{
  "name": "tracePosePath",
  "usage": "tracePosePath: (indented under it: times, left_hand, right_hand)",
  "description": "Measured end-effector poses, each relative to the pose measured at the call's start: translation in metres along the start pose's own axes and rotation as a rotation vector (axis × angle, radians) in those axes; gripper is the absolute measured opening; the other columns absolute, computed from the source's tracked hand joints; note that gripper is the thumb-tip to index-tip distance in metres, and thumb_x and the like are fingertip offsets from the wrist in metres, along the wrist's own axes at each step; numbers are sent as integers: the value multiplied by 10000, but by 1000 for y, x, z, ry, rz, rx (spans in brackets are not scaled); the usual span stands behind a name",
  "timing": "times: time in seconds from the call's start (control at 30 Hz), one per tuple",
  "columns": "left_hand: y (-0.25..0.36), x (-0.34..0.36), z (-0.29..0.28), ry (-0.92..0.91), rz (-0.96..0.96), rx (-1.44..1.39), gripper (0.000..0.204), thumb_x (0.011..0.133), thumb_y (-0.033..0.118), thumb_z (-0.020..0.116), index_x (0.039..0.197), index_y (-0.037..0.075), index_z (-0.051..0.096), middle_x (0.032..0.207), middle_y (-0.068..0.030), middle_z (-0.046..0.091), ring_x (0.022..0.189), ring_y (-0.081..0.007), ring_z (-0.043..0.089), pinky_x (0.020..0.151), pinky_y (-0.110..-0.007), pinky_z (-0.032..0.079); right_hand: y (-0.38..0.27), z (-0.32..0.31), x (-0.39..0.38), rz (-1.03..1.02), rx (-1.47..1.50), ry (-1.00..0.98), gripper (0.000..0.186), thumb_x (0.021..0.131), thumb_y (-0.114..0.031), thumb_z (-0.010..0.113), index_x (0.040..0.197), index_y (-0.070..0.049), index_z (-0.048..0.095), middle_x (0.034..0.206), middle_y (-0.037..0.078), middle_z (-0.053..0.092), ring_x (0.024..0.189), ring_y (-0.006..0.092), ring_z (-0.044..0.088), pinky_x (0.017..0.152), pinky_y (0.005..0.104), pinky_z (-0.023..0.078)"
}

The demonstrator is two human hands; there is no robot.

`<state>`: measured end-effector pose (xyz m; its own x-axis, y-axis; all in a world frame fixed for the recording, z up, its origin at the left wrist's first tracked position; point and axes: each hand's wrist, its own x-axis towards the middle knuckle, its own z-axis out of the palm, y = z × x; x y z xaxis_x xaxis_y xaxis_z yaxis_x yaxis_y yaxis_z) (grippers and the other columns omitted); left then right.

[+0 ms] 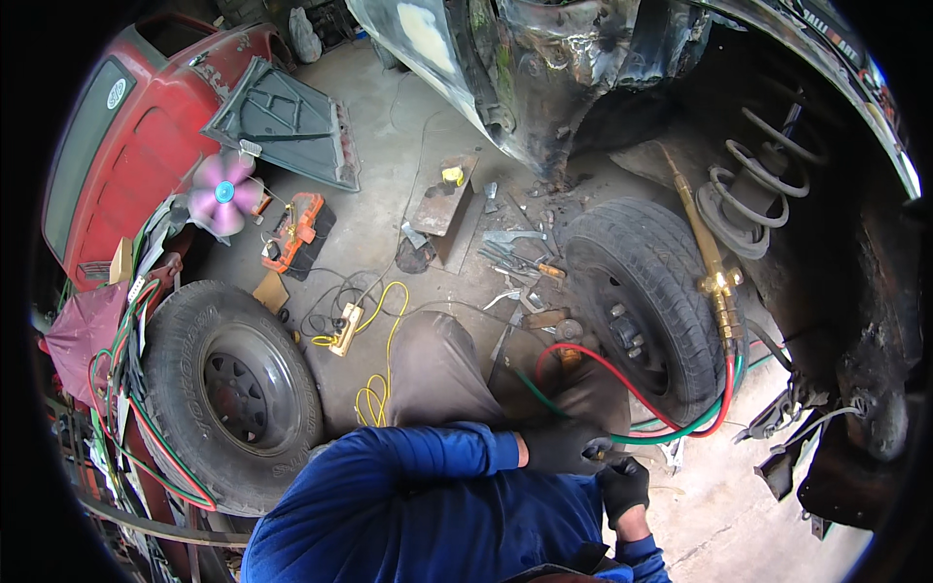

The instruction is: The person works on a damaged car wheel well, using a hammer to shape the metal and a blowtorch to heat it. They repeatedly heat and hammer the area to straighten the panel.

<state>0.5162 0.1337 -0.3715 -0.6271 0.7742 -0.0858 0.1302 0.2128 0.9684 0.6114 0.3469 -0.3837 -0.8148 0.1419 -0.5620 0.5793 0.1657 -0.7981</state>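
The left hand (564, 447), in a dark glove, is curled shut around a small object I cannot make out, close to the gloved right hand (622, 486), whose fingers are bent, nearly touching it. Just beyond them, red and green hoses (680, 428) loop over the floor and rise to a brass torch (714, 272) leaning on an upright tyre (641, 291). Farther off, hand tools (520, 262) lie scattered.

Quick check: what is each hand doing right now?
Left hand: gloved, closed around something small; what it is cannot be told.
Right hand: gloved, fingers curled near the left hand; whether it holds anything cannot be told.
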Motion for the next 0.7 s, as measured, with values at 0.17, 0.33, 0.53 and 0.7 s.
tracePosePath:
  times: [0.17,0.33,0.53,0.7]
  left_hand:
    - [0,-3,-2,43,13,75,356,1034,352,743,1165,25,692,955,-162,707,815,-248,617,762,-420,522]
    - [3,-3,-2,61,30,29,344,991,323,761,1171,36,700,985,-187,706,839,-296,641,780,-444,527]
    - [6,-6,-16,86,12,215,377,928,325,793,1160,34,733,1048,-182,748,960,-357,723,865,-462,573]
    - [12,-12,-9,102,-3,129,408,894,357,795,1155,48,746,1092,-198,762,1017,-399,729,896,-485,580]
  right_hand:
    - [3,11,-4,-42,24,24,54,940,-32,728,956,-44,779,807,-26,716,710,66,613,651,280,508]
    - [4,4,0,-113,-377,106,143,894,-134,729,981,-28,771,908,154,805,821,231,756,787,391,592]
    - [13,-12,-11,-201,-693,141,158,917,-206,724,1000,-89,792,1013,181,771,968,386,756,863,488,595]
    - [22,-12,-8,-232,-773,137,142,928,-235,720,959,-125,806,1008,173,760,994,404,752,863,499,597]
